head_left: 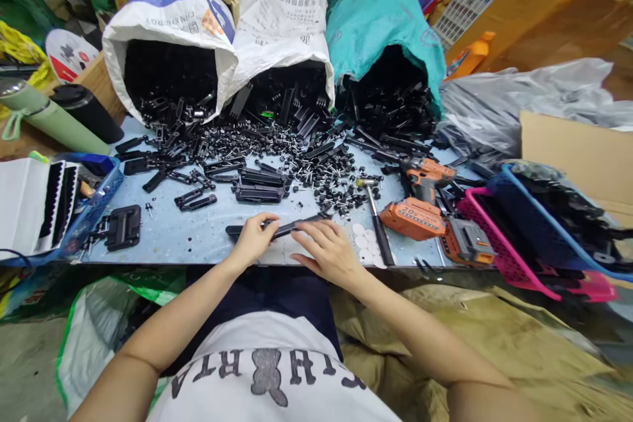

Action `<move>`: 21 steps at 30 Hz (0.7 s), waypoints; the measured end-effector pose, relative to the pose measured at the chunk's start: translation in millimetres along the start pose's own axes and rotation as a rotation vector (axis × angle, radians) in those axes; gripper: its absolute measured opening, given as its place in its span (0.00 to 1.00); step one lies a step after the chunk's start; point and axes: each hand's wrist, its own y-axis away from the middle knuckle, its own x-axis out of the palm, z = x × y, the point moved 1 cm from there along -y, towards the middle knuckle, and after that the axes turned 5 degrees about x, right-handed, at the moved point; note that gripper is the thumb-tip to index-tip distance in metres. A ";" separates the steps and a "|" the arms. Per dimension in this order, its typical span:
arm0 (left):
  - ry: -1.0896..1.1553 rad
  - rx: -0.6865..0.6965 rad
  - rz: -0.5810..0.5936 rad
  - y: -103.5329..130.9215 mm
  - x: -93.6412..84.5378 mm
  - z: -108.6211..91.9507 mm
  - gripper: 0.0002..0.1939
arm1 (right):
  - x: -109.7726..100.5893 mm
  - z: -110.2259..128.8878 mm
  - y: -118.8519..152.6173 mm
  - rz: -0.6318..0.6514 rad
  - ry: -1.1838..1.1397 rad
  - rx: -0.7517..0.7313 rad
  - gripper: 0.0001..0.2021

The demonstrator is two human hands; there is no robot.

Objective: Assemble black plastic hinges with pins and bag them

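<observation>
Bar, long, slim, black, seemingly plastic, at six o'clock on a flat pale-blue bench

The left hand pinches it between thumb and forefinger, toward its nine o'clock end. The right hand has its fingers a little spread over the three o'clock half, thumb apart; whether they grip, I can't tell.

How finished this piece is doesn't show: it reads as one continuous length, dark and straight, right end tipped slightly toward two o'clock. At eleven from it, a stack of thick black plastic bars looks, to me, more complete. Plenty lies loose: small black-and-silver fasteners heaped at one o'clock and, farther out, black plastic parts spilling from a white woven sack at twelve and a teal woven sack at one. A dark-handled metal hammer lies at three.
</observation>
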 end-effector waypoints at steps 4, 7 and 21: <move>-0.508 0.409 0.173 7.3 -14.0 -0.8 0.22 | 3.7 -21.6 -4.1 0.355 0.191 -0.099 0.15; -0.855 0.480 0.290 -0.7 -20.8 5.7 0.33 | 20.7 -28.3 -8.1 0.458 0.238 -0.067 0.16; -0.942 0.638 0.170 -5.2 -25.2 32.2 0.22 | 17.6 -4.1 -21.3 0.275 0.391 0.012 0.16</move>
